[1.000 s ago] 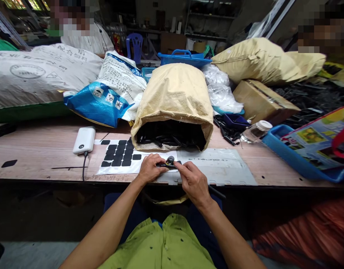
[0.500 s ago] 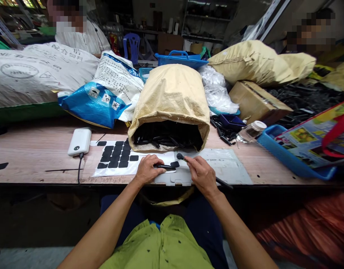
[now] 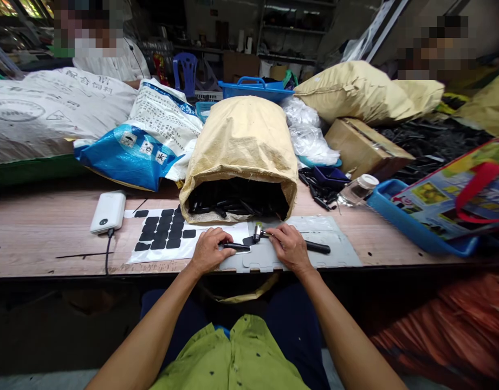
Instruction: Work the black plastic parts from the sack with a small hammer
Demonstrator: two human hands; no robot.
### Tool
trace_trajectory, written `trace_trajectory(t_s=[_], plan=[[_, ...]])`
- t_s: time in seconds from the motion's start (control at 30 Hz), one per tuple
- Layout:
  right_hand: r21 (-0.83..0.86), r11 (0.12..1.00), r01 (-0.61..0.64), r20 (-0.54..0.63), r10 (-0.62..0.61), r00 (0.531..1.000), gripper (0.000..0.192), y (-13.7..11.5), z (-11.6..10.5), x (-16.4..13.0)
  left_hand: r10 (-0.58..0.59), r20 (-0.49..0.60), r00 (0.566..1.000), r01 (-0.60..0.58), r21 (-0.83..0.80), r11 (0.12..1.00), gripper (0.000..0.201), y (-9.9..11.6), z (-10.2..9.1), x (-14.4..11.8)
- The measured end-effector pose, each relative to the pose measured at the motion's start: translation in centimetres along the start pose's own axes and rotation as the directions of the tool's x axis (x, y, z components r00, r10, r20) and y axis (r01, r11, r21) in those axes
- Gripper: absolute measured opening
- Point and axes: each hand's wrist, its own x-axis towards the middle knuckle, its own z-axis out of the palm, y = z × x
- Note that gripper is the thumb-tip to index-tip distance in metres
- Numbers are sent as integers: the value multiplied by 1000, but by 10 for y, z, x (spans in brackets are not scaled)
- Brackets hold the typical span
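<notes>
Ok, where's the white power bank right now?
In the head view, the white power bank lies on the wooden table, left of the sheet of black pads and the left hand.

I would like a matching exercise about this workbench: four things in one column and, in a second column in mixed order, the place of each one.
Things:
1. power bank
2. tan sack
3. sheet of black pads
4. small hammer

Places:
A. lying open-mouthed behind both hands, full of black parts
B. held in the right hand
C. on the table at far left, a cable plugged in
D. flat on the table, just left of the left hand

Pairs: 1-C, 2-A, 3-D, 4-B
</notes>
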Motion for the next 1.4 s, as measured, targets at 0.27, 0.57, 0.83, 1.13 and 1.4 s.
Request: trace_trajectory(t_s=[0.27,0.57,0.83,1.13,1.4], plan=[[-12,1000,-21,11,21,1000,22,-1,0,0,250,203,947,-214,-186,959,25,44,10,-75],[-23,999,-32,9,32,999,23,-2,0,0,-519,310,796,450,270,851,32,-4,90,-106],[-36,999,-30,6,30,1000,23,-2,0,0,-592,358,722,509,305,805,43,-18,95,-108],[-41,999,-33,2,33,999,23,-2,2,-1,110,-4,994,-110,50,993,23,21,35,-105],[-42,999,-25,3,25,1000,22,-2,1,0,-271,-458,847,336,65,940,30,26,-26,21]])
